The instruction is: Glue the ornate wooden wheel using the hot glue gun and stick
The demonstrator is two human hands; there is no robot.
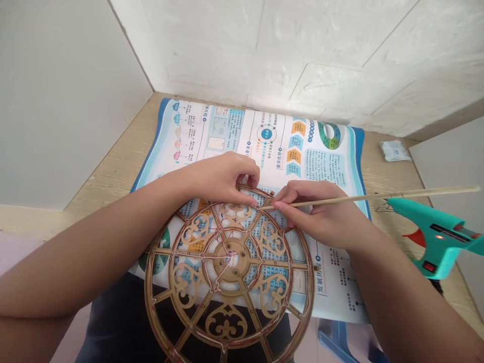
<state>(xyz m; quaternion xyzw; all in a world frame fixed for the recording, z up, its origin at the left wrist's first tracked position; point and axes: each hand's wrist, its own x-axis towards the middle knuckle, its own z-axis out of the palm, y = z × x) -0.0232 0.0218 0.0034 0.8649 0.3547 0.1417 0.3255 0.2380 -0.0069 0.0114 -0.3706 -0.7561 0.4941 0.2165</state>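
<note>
Now the left hand [223, 177] is resting on the far rim of a round wooden openwork frame [229, 275], its fingers curled down and pinching the rim's top edge. Just beside it, the right hand [317, 212] is pinching a thin bamboo stick [378, 196] between thumb and fingertips, the fingers drawn together around it. The stick's near tip is touching the frame's rim right between the two hands, and its long end is running out past the right hand, away from the left one. The frame is lying below both hands, toward the person's body, its lower part hanging over the edge of the surface [113, 174] above the lap; scroll-cut panels and spokes are radiating from a central hub. Under the frame and both hands a printed poster [264, 141] with blue borders is lying spread flat on the wooden surface. Beyond the right hand, out past the stick's far end, a teal hot glue gun [434, 239] is standing on the surface, a small light glowing on its side. Further off beyond the right hand, near the wall, a small pale packet [395, 150] is lying.
</note>
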